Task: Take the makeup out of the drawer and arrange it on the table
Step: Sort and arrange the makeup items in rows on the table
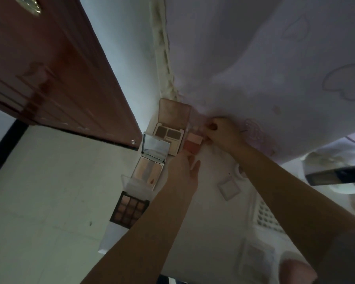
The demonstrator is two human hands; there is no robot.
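Open palettes (130, 210) on white table (205, 222)

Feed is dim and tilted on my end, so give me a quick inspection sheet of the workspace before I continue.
Surface: white table, dimly lit.
Job's things: open palettes in a row along the table's edge: nine-pan palette, pale compact with mirror lid, brown duo palette; pink-and-red blush beside them.
Clutter: small square case; white perforated basket.
Hands: left hand open by the blush; right hand pinches the blush's end.
Cables: nothing seen.
Surroundings: brown door, pale patterned fabric.
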